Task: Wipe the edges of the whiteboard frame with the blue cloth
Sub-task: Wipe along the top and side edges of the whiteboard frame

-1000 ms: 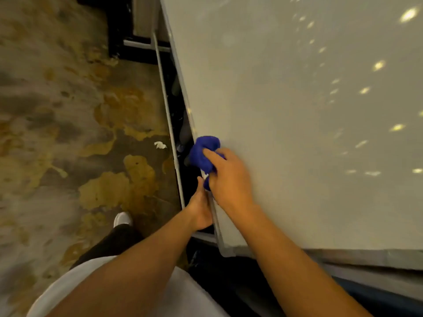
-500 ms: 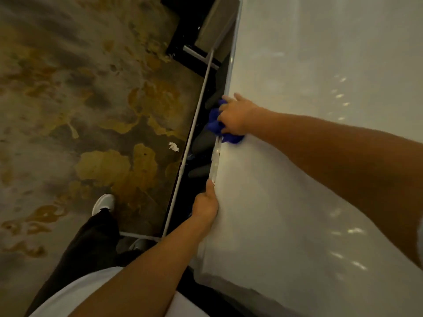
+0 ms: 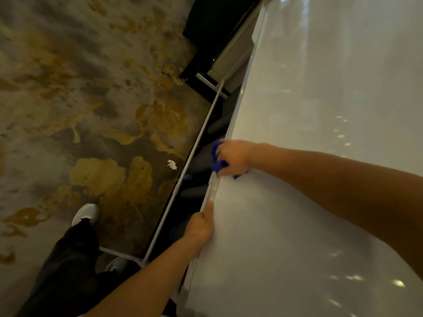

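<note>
Two hands are on the whiteboard point(image 3: 320, 156) at once, each on its left frame edge point(image 3: 212, 191), and the step in hand looks like the wipe along that edge. The right hand point(image 3: 235, 157) reaches in from the right across the board face, its forearm lying low over the white surface, and its fingers are clamped on the blue cloth point(image 3: 217, 160), which is bunched against the frame; part of the cloth pokes out past the edge and a small corner shows under the palm. The left hand point(image 3: 200, 225) comes up from below, nearer the person, with its thumb laid along the board's front and its fingers curled out of sight behind the frame, so it grips the edge and seems to steady the board. A bare stretch of pale frame lies between the two hands.

Judging by the long run of frame visible beyond the cloth toward the far corner, much of this edge may remain to be wiped. The next move probably calls for sliding the cloth along the frame with even pressure, keeping it wrapped over the lip, while the left hand braces the board. Beside the board, a thin stand rail point(image 3: 199, 143) runs alongside the frame above the patterned carpet point(image 3: 91, 110), where a small white scrap point(image 3: 172, 164) lies.
</note>
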